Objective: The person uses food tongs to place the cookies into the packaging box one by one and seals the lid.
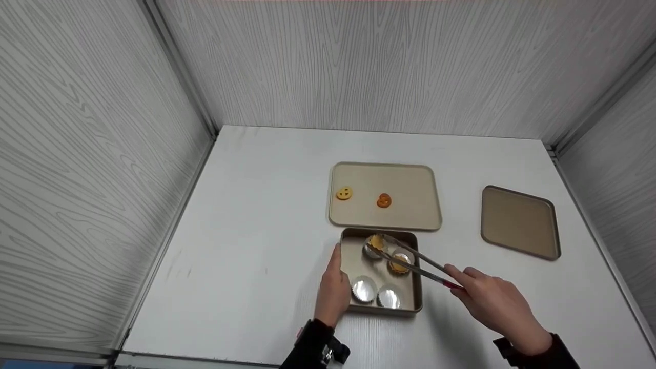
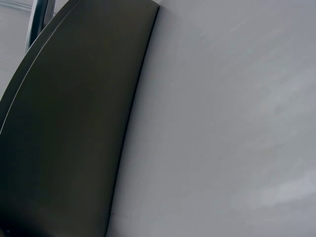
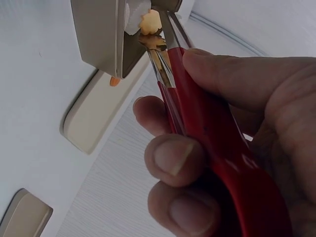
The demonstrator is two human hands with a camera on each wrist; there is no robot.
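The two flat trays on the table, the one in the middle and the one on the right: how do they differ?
The middle tray is larger, paler, lies square to the table edge and carries two small orange biscuits. The right tray is smaller, darker brown, lies turned at an angle and carries nothing visible. Both are shallow rectangles with rounded corners, and no hand touches either.

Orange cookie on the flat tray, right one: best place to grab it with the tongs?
Take the orange cookie by its outer edges, tongs coming down from above and the near side. It lies flat on the flat tray, whose rim is low, and the yellow cookie sits well apart, so both tong tips probably have room.
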